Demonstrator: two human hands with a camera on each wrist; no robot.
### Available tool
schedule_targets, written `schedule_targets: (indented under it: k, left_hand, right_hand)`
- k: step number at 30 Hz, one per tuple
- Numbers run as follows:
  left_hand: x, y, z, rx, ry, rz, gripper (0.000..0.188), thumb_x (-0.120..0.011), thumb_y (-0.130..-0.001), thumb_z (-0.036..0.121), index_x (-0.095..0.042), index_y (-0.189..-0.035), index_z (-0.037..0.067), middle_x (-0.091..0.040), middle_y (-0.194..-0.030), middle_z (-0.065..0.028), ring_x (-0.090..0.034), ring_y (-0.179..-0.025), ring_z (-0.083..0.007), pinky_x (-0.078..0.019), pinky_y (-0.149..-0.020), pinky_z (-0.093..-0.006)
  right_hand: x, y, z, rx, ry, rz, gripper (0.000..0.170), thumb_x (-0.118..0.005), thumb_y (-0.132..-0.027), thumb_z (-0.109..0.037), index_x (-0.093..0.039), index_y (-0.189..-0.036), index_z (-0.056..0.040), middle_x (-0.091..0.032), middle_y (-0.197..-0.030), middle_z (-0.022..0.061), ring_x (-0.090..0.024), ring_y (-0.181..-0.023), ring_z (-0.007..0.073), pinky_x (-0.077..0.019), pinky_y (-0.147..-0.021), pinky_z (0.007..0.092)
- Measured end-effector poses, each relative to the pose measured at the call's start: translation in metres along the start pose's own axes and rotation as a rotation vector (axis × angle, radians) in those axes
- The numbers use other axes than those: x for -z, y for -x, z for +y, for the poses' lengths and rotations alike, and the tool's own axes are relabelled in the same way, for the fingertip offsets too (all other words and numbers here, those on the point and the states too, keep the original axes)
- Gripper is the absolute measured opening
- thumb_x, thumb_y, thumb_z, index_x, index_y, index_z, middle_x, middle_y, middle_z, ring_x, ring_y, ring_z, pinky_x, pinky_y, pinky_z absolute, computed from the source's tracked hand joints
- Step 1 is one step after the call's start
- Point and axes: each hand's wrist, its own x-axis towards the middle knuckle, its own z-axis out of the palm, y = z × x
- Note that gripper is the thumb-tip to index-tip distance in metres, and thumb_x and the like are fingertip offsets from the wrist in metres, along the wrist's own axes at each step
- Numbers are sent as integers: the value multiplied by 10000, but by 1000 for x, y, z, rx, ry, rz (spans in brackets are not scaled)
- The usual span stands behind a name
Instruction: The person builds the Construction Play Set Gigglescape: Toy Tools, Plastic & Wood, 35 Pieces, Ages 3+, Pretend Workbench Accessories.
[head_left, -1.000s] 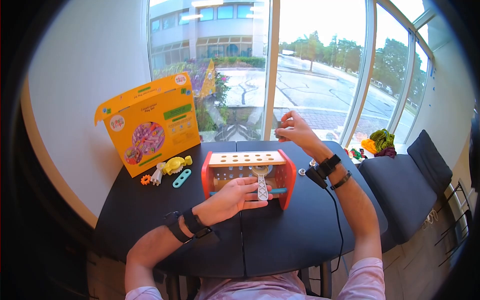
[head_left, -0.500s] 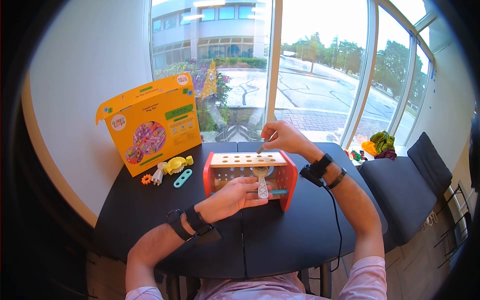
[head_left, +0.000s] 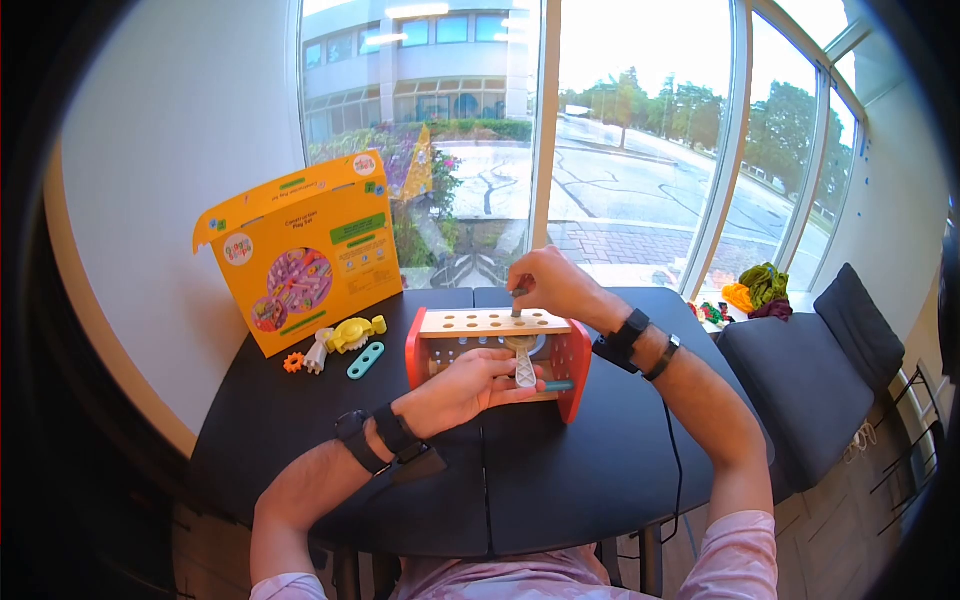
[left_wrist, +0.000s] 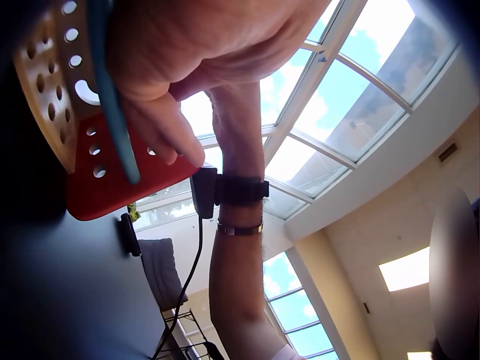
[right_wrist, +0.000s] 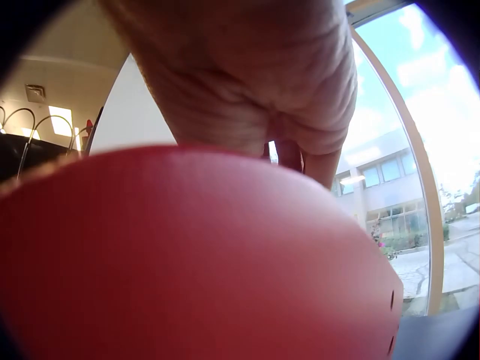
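A toy workbench point(head_left: 572, 400) with red perforated sides and a pale wooden top board point(head_left: 455, 322) with holes stands on the black table. My left hand point(head_left: 465, 388) reaches in at its open front and holds a light grey toy wrench point(head_left: 525, 374) by its lattice handle, the round head up under the board. A teal bar point(head_left: 560, 385) runs along the front, beside the left fingers. Above the board, my right hand point(head_left: 560, 285) pinches a grey toy bolt point(head_left: 517, 306), its shank pointing down at a hole. In the right wrist view the red side panel point(right_wrist: 202, 255) hides most of the fingers' work.
A yellow play set box point(head_left: 310, 250) stands at the back left. Before it lie a teal strip with holes point(head_left: 366, 361), yellow pieces point(head_left: 352, 335), a white piece point(head_left: 315, 355) and an orange gear point(head_left: 293, 362). A cable point(head_left: 675, 450) hangs from the right wrist. A dark chair point(head_left: 800, 390) stands right.
My right hand has moved left and down with the grey bolt, from beside the window frame to the top board. The left hand stays at the front of the workbench with the wrench.
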Motion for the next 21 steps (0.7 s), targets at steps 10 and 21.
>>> schedule_targets:
  k: [10, 21]
  left_hand:
    - [9, -8, 4, 18, 8, 13, 388, -422, -1194, 86, -427, -1539, -91, -645, -1432, -264, -705, -1311, -351, -654, -1066, -335]
    - [10, -7, 5, 7, 9, 27, 368, -461, -1192, 120, -519, -1475, -108, -685, -1357, -202, -721, -1278, -296, -622, -1117, -340]
  right_hand:
    - [0, -5, 7, 60, 55, -84, 259, -896, -789, -94, -837, -1006, 34, -813, -877, 167, -801, -833, 266, -629, -797, 350]
    - [0, -8, 10, 58, 91, -165, 243, -883, -823, -124, -848, -1013, 22, -830, -919, 177, -819, -854, 265, -649, -823, 355]
